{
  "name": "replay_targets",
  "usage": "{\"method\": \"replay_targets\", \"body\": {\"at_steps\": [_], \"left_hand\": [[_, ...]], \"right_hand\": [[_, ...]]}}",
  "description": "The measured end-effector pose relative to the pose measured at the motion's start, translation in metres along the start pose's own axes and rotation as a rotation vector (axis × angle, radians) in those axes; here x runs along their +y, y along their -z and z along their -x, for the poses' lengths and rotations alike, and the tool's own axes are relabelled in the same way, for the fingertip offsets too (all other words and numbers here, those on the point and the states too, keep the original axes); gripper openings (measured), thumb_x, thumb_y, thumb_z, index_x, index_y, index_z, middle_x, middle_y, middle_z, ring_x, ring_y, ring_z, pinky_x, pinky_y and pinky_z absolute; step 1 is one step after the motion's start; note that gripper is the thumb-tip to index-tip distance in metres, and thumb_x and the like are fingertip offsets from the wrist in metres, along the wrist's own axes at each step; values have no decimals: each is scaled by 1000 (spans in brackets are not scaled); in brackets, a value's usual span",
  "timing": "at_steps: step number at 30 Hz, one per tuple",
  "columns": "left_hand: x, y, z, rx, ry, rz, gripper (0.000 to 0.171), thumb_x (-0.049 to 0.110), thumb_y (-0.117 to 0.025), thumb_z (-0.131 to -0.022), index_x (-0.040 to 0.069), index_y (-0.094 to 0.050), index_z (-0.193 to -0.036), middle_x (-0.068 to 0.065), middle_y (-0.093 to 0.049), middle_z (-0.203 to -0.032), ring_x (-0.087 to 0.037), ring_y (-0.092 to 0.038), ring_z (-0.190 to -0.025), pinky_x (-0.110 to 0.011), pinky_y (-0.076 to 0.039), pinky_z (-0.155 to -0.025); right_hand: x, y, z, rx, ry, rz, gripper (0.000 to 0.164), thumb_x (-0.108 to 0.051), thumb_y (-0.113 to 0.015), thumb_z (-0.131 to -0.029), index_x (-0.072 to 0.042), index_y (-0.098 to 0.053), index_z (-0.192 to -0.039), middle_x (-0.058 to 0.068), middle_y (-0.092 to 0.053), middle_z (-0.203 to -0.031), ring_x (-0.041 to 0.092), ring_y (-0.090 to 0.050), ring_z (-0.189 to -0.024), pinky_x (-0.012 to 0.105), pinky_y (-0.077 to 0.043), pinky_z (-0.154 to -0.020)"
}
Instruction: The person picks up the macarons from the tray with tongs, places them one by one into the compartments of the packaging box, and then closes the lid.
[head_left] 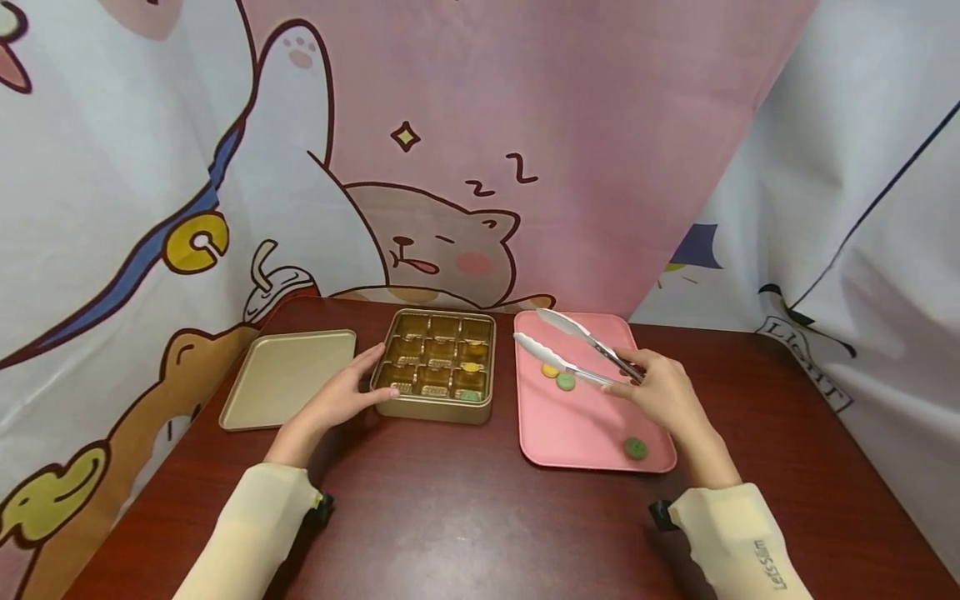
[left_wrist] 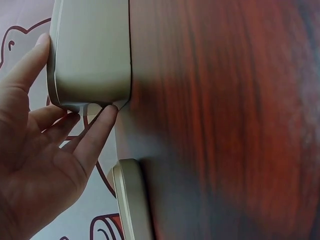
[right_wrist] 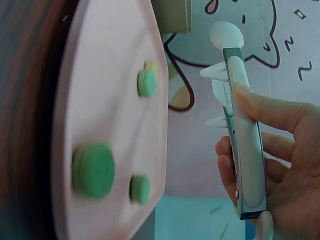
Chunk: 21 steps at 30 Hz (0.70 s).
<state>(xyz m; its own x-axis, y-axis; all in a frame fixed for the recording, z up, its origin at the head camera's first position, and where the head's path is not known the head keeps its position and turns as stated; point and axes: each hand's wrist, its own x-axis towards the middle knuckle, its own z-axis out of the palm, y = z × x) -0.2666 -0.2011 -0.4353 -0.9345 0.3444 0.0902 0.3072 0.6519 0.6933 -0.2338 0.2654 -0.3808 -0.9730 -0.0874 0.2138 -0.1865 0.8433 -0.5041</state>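
Observation:
My left hand rests at the left front corner of a gold tin. Its thumb touches the front rim while the fingers lie along the left side. Inside, a divided insert has something yellow in the right column and something green at the front right. My right hand grips metal tongs over a pink tray; their tips are apart with nothing between them. On the tray lie a yellow macaron and green macarons, one hidden from the head view.
A flat gold lid lies left of the tin on the dark red wooden table. Behind the table hangs a cartoon-printed cloth, which also covers both sides. The tray's raised rim stands a short way right of the tin.

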Motion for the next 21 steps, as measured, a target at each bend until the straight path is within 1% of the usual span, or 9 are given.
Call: {"method": "replay_targets", "body": {"at_steps": [2, 5, 7, 9, 10, 15, 16, 18, 21], "left_hand": [[0, 0, 0, -3, 6, 11, 88, 29, -72, -92, -4, -23, -156, -27, -21, -163, -45, -20, -150, -62, -20, -120], [0, -1, 1, -5, 17, 28, 89, 29, -73, -92, -3, -22, -157, -26, -20, -163, -45, -19, -151, -62, -20, -120], [0, -2, 2, -8, 28, 31, 90, 30, -73, -91, -2, -21, -157, -25, -20, -164, -44, -19, -151, -62, -20, -119], [0, -2, 2, -10, 35, 30, 90, 31, -73, -91, -2, -21, -157, -24, -20, -164, -44, -19, -151, -63, -21, -119], [-1, -3, 2, -10, 34, 26, 90, 31, -73, -91, -2, -21, -157, -24, -20, -164, -44, -20, -151, -63, -21, -119], [0, -4, 1, 2, 10, 8, 89, 33, -72, -92, -3, -23, -157, -25, -22, -163, -45, -22, -150, -63, -22, -118], [0, -4, 0, 4, 4, 7, 89, 34, -72, -92, -3, -23, -157, -25, -22, -163, -46, -22, -150, -63, -22, -118], [0, -4, 1, 7, 2, 13, 89, 33, -72, -92, -3, -24, -157, -25, -22, -163, -46, -22, -150, -64, -22, -118], [-1, -3, 3, 3, 13, 22, 89, 32, -72, -92, -3, -23, -157, -25, -22, -163, -46, -22, -150, -64, -23, -118]], "right_hand": [[7, 4, 6, 5, -9, 19, 63, -21, -85, -78, 2, -62, -132, 22, -70, -108, 27, -58, -85, 34, -43, -69], [16, 7, 13, -7, -34, 41, 63, -21, -84, -79, 3, -62, -132, 23, -70, -107, 28, -57, -86, 34, -41, -69], [21, 8, 17, -19, -45, 46, 62, -22, -84, -80, 4, -62, -132, 21, -69, -101, 27, -55, -85, 34, -40, -69], [25, 8, 20, -27, -49, 44, 61, -22, -84, -79, 4, -63, -130, 20, -70, -100, 27, -56, -85, 34, -40, -69], [27, 7, 22, -29, -46, 45, 61, -22, -84, -79, 5, -63, -130, 21, -70, -105, 27, -56, -86, 34, -41, -70], [34, 6, 29, -36, -63, 41, 60, -22, -85, -78, 5, -65, -127, 24, -70, -110, 26, -54, -82, 33, -39, -66], [36, 6, 30, -36, -62, 45, 60, -23, -85, -78, 6, -65, -127, 25, -70, -110, 27, -55, -82, 33, -39, -66], [38, 7, 33, -39, -66, 58, 60, -24, -85, -77, 6, -66, -126, 27, -69, -113, 32, -59, -86, 37, -44, -68], [42, 10, 37, -53, -65, 83, 60, -24, -86, -77, 6, -66, -125, 30, -67, -120, 40, -64, -100, 46, -50, -77]]}}
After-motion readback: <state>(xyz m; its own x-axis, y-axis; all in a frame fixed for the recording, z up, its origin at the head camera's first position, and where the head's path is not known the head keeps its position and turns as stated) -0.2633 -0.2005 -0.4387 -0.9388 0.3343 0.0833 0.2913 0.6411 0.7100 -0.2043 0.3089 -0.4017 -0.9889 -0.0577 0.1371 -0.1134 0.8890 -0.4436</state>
